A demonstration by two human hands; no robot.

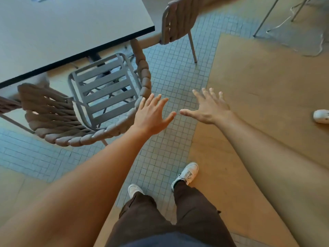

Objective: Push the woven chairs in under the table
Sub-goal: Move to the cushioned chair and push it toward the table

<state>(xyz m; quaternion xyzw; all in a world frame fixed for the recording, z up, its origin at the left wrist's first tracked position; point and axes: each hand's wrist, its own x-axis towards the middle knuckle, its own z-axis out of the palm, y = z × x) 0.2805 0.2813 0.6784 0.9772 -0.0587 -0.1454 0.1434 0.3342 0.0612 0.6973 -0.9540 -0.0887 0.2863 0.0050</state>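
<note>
— Hands first: what are they doing?

— Both reach forward, palms down, holding nothing. The left hand (153,114) has its fingers spread and sits just beside the braided rim of the nearest woven chair (85,107), at the rim's right end; whether it touches the weave I cannot tell. The right hand (208,106) is likewise fanned wide, hovering over the small grey floor tiles (170,75), apart from any chair. The two thumbs nearly meet.

— And that chair, where is it?

— Its slatted grey metal seat (105,91) stands mostly out from under the table (71,29); only the front edge of the seat reaches the table's dark edge. The curved woven back wraps round the near side, towards the person.

— Any other chairs?

— A second woven chair (178,20) stands past the table's right corner, its back turned to the camera (it is blurred, so the weave is hard to read), one thin metal leg on the tiles. At the far left edge a bit of another woven piece (7,104) shows, too cropped to say more.

— The person?

— Dark trousers and white shoes (187,173), standing on the tiled strip between tan floor panels (267,86). Another white shoe (321,116) peeks in at the right edge.
</note>
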